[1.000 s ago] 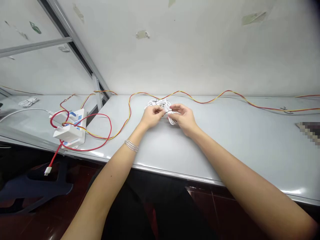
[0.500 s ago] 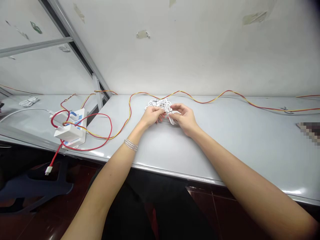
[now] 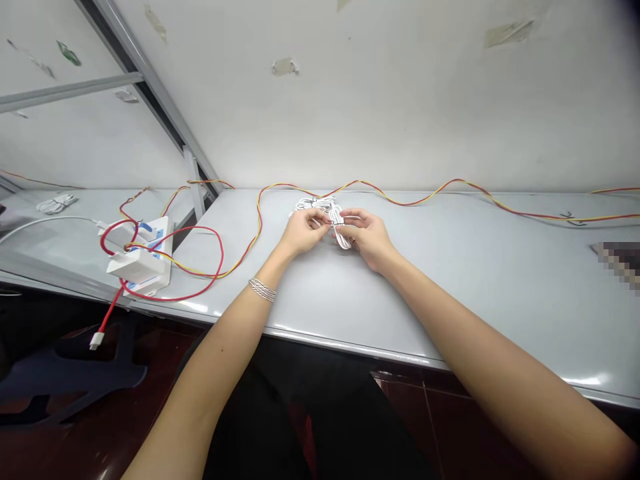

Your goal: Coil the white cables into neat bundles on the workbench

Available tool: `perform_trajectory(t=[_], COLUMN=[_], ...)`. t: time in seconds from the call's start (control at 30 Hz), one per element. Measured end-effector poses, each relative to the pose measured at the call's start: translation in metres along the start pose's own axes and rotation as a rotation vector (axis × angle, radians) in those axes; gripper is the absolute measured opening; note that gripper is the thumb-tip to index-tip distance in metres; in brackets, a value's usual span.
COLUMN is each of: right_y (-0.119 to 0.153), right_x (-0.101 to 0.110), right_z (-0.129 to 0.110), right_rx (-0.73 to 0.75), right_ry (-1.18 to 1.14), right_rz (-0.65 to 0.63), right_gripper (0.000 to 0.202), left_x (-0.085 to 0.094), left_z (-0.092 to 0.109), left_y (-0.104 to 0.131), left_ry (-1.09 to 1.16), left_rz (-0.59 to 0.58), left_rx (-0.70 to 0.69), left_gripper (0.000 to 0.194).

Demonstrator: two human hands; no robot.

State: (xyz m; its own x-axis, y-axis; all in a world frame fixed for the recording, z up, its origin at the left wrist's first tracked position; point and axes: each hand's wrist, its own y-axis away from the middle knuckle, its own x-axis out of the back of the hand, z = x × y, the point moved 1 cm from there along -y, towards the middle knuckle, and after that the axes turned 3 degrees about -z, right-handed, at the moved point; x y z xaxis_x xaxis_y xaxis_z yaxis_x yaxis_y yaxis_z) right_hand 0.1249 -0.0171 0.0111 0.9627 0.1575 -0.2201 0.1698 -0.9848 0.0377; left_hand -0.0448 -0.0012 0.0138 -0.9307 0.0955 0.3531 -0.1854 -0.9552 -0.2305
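A coiled white cable (image 3: 341, 233) is held just above the grey tabletop, with a thin dark twist tie (image 3: 337, 223) around its middle. My right hand (image 3: 369, 235) grips the coil from the right, thumb and fingers closed on it. From the left, my left hand (image 3: 303, 231) pinches at the end of the tie, thumb against fingers; the exact grip is partly hidden. Behind my left fingers, more bundled white cable (image 3: 314, 204) lies on the table, partly covered by the hand.
A white power strip (image 3: 163, 257) with plugged-in adapters and a looped red cable (image 3: 221, 250) stands at the left. A twisted red-yellow wire (image 3: 425, 201) runs along the back wall. Another white cable coil (image 3: 57, 203) lies far left. A pixelated object (image 3: 620, 260) sits at the right edge.
My left fingers have shifted slightly up and curled closer to the tie at the coil. My right hand keeps its grip on the coil, almost unmoved.
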Motion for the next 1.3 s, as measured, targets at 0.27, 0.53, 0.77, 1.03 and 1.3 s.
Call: perform_trajectory(t=[0.27,0.53,0.77,1.03,1.3], right_y=[0.0035,0.0066,0.006,0.0053,0.0067], right_x=[-0.0015,-0.0037,-0.004,-0.0015,-0.0029], right_z=[-0.0025,-0.0061,-0.0039,-0.0013,-0.0024], right_rx=[-0.054,-0.07,-0.053,-0.051,-0.069], right_ry=[-0.036,0.035,0.1,0.133,0.143], right_rz=[-0.037,-0.04,-0.055,-0.098,-0.109], right_gripper=[0.048,0.049,0.049,0.081,0.104], left_x=[0.001,0.0015,0.0023,0.0014,0.0013], left_z=[0.0013,-0.0044,-0.003,-0.0018,-0.0002], left_y=[0.0012,-0.0004,0.0007,0.0015,0.0018], left_ry=[-0.108,-0.08,-0.031,-0.245,-0.305], left_rz=[-0.003,0.03,0.002,-0.085,-0.048], left_rx=[-0.148,-0.177,-0.155,-0.15,-0.147], left_gripper=[0.013,0.016,0.016,0.041,0.046])
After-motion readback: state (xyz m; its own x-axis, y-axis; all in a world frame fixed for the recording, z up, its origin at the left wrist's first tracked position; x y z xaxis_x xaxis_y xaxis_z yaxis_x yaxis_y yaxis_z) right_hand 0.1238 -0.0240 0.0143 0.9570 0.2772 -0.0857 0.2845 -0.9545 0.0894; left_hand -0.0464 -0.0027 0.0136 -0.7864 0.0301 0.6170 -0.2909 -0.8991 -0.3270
